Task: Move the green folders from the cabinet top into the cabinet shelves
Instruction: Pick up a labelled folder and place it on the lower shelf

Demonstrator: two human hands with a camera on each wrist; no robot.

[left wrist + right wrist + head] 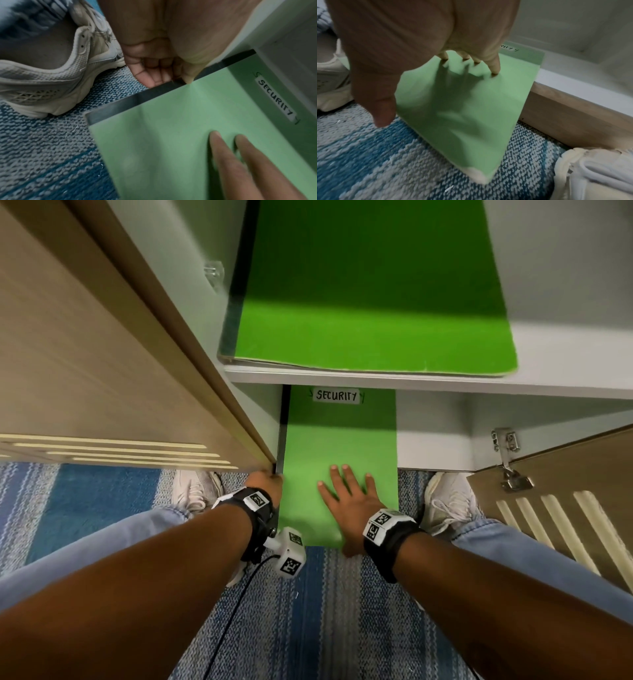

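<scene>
The folder (337, 474) lies flat, its long axis running from you into the bottom shelf (435, 436), the "SECURITY" label (336, 396) end inside and the near end over the carpet (308, 611). Your right hand (349, 498) lies flat on its smooth matte cover, fingers (223, 151) straight and spread. Your left hand (265, 481) pinches its dark spine (154, 94), fingers curled. A second folder (370, 313) lies on the shelf above.

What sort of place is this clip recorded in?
Probably an office or records room. A low cabinet with open wood-look doors holds a green folder on its shelf; another green folder labelled SECURITY is half in the bottom shelf, over blue striped carpet.
</scene>
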